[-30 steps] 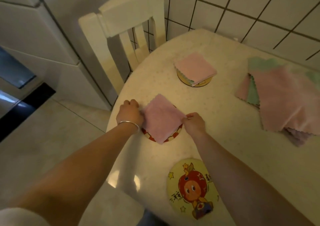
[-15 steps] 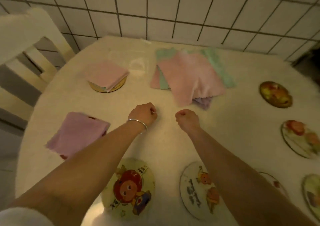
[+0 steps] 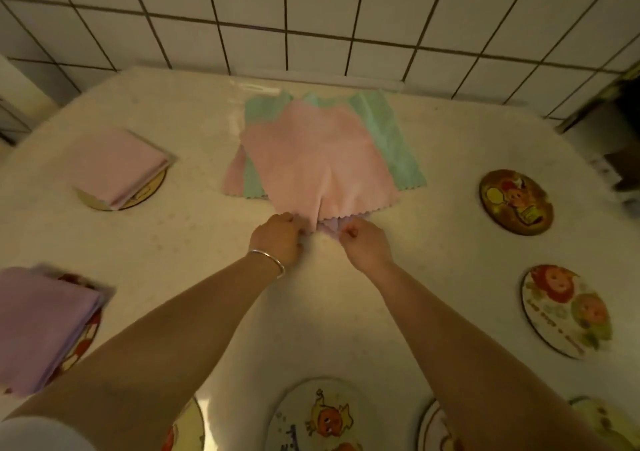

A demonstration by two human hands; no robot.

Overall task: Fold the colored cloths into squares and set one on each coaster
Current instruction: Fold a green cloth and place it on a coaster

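Hands meet at the near edge of the loose pile of pink, green and lilac scallop-edged cloths (image 3: 322, 152) on the cream bench (image 3: 194, 242): left hand (image 3: 277, 237) and right hand (image 3: 363, 242) each pinch the pile's front hem, probably to draw one cloth free for folding. Folded squares already sit on two round coasters, pink (image 3: 114, 166) and lilac (image 3: 45, 326); picture coasters (image 3: 516, 201) nearby are bare

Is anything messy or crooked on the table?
Nothing is spilled or broken. The pile of loose cloths is fanned out unevenly, with green ones poking out from under the pink top one. The folded lilac cloth hangs well over its coaster. Both look normal mid-task.
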